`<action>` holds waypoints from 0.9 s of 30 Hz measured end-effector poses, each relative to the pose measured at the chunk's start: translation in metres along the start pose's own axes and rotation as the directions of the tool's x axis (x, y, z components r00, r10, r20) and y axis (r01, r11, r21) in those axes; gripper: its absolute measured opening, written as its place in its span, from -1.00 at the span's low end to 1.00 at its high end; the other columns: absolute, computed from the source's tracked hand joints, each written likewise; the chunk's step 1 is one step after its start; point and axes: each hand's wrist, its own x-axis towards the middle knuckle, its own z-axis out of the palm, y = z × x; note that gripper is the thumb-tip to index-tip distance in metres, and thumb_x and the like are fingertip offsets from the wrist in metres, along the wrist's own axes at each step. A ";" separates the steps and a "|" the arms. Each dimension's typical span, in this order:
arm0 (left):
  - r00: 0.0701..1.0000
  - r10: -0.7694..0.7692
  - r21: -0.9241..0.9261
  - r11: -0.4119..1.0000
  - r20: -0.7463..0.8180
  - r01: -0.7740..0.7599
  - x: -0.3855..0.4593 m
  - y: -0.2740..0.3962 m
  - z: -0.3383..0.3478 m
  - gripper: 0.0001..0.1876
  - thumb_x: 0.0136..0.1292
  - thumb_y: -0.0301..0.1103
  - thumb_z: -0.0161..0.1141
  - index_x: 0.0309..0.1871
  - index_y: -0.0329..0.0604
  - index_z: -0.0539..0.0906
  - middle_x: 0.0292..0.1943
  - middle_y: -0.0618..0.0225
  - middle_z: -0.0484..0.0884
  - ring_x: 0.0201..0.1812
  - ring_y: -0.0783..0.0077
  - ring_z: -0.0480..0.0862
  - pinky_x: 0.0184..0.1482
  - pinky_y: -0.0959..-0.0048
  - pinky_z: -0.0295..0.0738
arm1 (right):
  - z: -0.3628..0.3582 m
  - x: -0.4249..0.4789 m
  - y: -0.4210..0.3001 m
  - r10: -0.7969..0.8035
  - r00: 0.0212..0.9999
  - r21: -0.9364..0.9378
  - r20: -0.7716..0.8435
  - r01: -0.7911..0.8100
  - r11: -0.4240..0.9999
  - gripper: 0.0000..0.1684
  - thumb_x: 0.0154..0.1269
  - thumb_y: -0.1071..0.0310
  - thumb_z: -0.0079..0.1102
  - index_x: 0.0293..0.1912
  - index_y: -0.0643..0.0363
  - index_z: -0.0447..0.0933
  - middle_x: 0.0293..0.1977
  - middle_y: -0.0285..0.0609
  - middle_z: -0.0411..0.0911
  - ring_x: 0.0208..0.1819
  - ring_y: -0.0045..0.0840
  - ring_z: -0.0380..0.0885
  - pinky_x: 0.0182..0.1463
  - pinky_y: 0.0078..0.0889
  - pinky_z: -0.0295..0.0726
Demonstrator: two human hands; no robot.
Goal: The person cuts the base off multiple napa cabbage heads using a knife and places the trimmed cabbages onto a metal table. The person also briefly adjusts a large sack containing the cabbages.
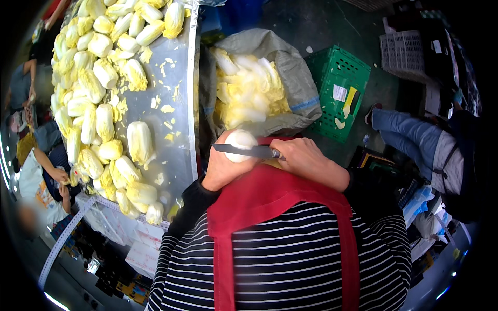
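Observation:
Close to my red apron, my left hand (220, 165) grips a napa cabbage (242, 138) with its pale root end turned up. My right hand (307, 155) is closed around the handle of a knife (247, 151). The blade lies across the cabbage's white base and reaches over to the fingers of my left hand. Whether the edge has cut in, I cannot tell. Just beyond my hands stands an open grey woven sack (268, 42), filled with loose yellow-white cabbage leaves (253, 85). Most of the held cabbage's leafy part is hidden by my hands.
On my left, a metal table (171, 136) carries many napa cabbages (93, 85) and leaf scraps. A green plastic crate (342, 93) stands right of the sack. People work beyond the table, and another person's legs (404, 128) show at right. White crates (402, 52) sit farther back.

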 end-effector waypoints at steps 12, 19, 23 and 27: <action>0.996 0.066 0.237 0.968 0.058 -0.078 -0.004 -0.001 -0.001 -0.47 -0.18 -0.30 0.53 -0.09 -0.26 0.59 -0.28 0.16 0.66 -0.26 0.27 0.69 -0.13 0.37 0.57 | -0.003 0.010 0.019 0.065 0.998 0.067 -0.006 -0.065 0.996 -0.85 0.14 0.36 0.12 -0.28 0.17 0.55 -0.44 0.12 0.58 -0.34 0.08 0.57 -0.29 0.07 0.53; 0.999 -0.038 0.068 0.997 0.007 0.037 0.009 0.005 -0.022 -0.27 -0.17 -0.27 0.58 0.10 -0.31 0.47 -0.11 0.25 0.65 -0.10 0.47 0.64 0.01 0.45 0.53 | -0.004 0.046 0.036 0.141 0.989 0.316 -0.052 -0.117 0.941 -0.65 0.17 0.24 0.31 -0.08 0.20 0.59 -0.29 0.05 0.64 -0.22 -0.11 0.64 -0.12 -0.20 0.58; 0.995 0.089 -0.086 0.992 -0.042 -0.092 0.030 -0.010 -0.030 -0.31 0.07 -0.27 0.42 0.23 -0.33 0.36 -0.01 0.21 0.58 0.01 0.43 0.58 0.09 0.42 0.48 | -0.008 0.062 0.006 -0.108 0.979 0.526 -0.172 0.184 0.830 -0.22 0.06 0.04 0.43 0.20 0.25 0.44 -0.06 -0.05 0.63 -0.01 -0.32 0.62 0.11 -0.38 0.51; 0.969 0.186 -0.121 0.971 -0.165 -0.207 0.056 -0.006 -0.016 -0.43 0.26 -0.30 0.23 0.26 -0.35 0.32 0.01 0.18 0.54 0.02 0.41 0.56 0.09 0.42 0.47 | -0.003 0.082 -0.009 0.018 0.949 0.571 -0.314 0.174 0.802 -0.17 -0.04 0.07 0.47 0.15 0.35 0.43 -0.07 0.08 0.60 -0.02 -0.27 0.61 0.08 -0.34 0.52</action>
